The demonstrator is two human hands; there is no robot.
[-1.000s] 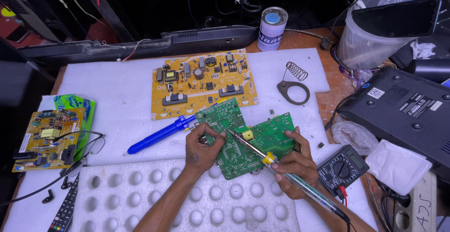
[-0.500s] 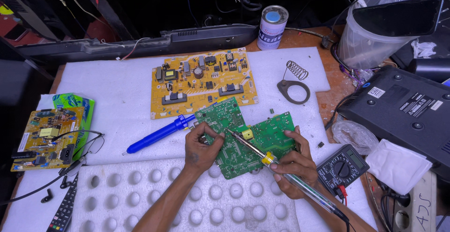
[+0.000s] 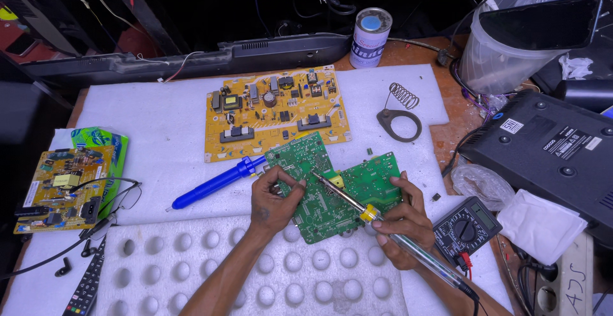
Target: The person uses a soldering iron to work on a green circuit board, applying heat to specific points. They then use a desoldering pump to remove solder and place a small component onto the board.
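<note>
My right hand (image 3: 399, 226) grips a soldering iron (image 3: 383, 226) like a pen, fingers closed round its yellow collar and clear handle. The metal tip points far-left and lands on the green circuit board (image 3: 335, 185), just beside my left fingertips. My left hand (image 3: 271, 198) rests on the near-left edge of that board, fingers curled and pinched together at the tip's contact point; I cannot tell whether they hold something small there. The green board lies flat on the white foam sheet (image 3: 159, 124), centre of the bench, partly over the dimpled foam tray (image 3: 191, 271) on the near side.

Blue desoldering pump (image 3: 217, 182) lies just left of the board, its nose touching the board's left corner. Yellow power board (image 3: 274, 108) sits beyond, apart from the green one. Multimeter (image 3: 466, 230) is just right of my right hand. Wire spring stand (image 3: 399, 115) sits far right on the foam. Second small yellow board (image 3: 60, 188) lies at the left edge, well apart.
</note>
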